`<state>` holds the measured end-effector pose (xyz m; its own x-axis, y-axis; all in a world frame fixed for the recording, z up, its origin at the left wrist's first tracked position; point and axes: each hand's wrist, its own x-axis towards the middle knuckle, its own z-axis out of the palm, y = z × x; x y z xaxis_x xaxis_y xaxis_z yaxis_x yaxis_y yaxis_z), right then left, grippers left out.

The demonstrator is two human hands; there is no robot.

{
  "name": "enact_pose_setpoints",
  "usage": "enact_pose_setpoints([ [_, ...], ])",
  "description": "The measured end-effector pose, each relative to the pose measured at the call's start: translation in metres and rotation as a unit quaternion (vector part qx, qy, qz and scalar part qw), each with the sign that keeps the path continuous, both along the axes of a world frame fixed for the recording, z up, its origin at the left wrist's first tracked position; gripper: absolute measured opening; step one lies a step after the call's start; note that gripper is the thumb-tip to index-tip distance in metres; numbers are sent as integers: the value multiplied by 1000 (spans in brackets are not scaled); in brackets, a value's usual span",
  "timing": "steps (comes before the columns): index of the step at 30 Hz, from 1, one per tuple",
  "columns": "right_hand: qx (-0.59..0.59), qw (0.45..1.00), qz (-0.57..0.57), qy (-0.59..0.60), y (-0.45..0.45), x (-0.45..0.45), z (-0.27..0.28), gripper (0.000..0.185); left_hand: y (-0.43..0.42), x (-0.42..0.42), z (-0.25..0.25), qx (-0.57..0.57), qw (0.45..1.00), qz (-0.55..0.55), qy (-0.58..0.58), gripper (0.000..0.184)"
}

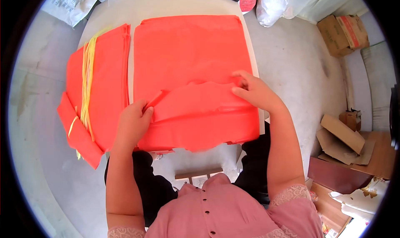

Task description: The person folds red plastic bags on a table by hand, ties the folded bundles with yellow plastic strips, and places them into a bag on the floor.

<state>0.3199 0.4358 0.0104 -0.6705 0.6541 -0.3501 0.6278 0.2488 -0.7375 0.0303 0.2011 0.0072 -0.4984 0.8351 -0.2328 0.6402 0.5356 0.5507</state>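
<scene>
A stack of thin red sheets (187, 46) lies on the table in front of me. The top sheet (204, 100) is folded over toward me, and its rumpled edge crosses the middle of the stack. My left hand (135, 118) pinches the left corner of this fold between thumb and fingers. Over the right end of the fold, my right hand (255, 91) has its thumb and bent forefinger apart, with nothing visible between them. The red layers hang unevenly over the table's near edge.
Left of the stack lies another red pile (110, 67) with yellow strings (86, 84) across it and a folded red piece (81, 132). The pale table (166, 4) shows behind. Cardboard boxes (343, 34) and an opened carton (343, 142) stand on the right.
</scene>
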Motion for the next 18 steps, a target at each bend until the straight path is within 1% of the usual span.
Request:
enact_pose_setpoints([
  [3, -78, 996, -38, -6, 0, 23, 4, 43, 5, -4, -4, 21, 1000, -4, 4, 22],
  [6, -64, 997, -43, 11, -7, 34, 0, 33, 10, -3, -3, 4, 999, -2, 34, 20],
  [9, -26, 998, -46, 45, -9, 36, -12, 20, 11, 0, -1, 36, 999, 28, -22, 17],
  [12, 25, 1000, -9, 16, -8, 35, -7, 9, 10, -3, -7, 58, 996, 46, -56, 17],
  [15, 46, 999, 8, 26, -9, 30, -6, 7, 10, -6, -7, 49, 997, 45, -51, 19],
  [18, 94, 994, 13, 59, -9, 31, -15, 8, 10, -5, -5, 65, 996, 49, -36, 21],
])
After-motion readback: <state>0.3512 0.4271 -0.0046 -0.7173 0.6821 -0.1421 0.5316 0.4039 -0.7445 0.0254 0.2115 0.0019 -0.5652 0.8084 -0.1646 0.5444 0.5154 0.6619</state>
